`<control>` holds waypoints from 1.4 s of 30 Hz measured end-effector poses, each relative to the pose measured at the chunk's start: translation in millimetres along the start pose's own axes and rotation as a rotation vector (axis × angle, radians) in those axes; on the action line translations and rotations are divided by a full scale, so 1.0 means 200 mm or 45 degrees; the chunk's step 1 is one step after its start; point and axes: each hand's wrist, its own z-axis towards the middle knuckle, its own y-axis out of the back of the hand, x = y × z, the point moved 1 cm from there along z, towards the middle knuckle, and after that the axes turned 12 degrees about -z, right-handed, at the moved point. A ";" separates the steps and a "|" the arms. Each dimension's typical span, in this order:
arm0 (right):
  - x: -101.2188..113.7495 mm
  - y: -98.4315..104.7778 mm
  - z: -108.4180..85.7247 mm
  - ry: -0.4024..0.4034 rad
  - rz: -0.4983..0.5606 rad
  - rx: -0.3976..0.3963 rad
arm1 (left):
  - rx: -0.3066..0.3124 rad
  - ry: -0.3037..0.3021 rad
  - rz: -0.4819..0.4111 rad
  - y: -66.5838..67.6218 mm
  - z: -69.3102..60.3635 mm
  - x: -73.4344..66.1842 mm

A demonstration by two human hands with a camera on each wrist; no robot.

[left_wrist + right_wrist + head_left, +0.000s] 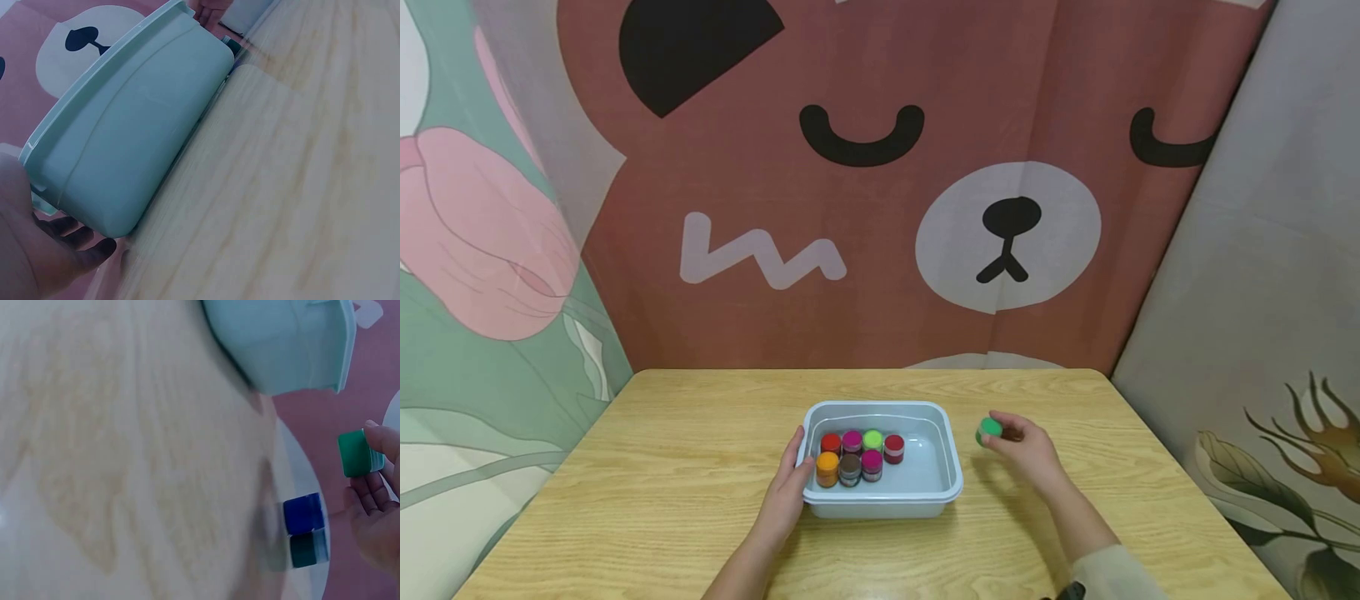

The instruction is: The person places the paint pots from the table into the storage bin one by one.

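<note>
My right hand [1030,452] pinches a small round jar with a green lid [989,430] between thumb and fingers, just right of the plastic tub [882,507]. In the right wrist view that green-lidded jar [355,454] is held above the table. At the tub's left end my left hand [784,496] grips the rim, thumb at the edge and fingers along the outer wall. Inside the tub's left half stand several similar jars, with red, magenta, lime, orange [827,468] and brown [850,469] lids.
A blue-lidded jar [304,514] and a dark green-lidded jar [308,549] stand together on the table near the right hand. The wooden table [700,442] ends at a bear-printed curtain [880,317], with more printed cloth on both sides.
</note>
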 end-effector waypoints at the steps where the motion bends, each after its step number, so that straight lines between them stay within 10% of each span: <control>1: 0.01 0.00 0.00 0.005 0.001 0.004 | -0.001 0.004 0.001 0.00 0.00 0.00; 42: 0.41 -0.13 0.03 0.151 0.079 0.133 | -0.027 0.060 0.021 0.00 0.01 0.02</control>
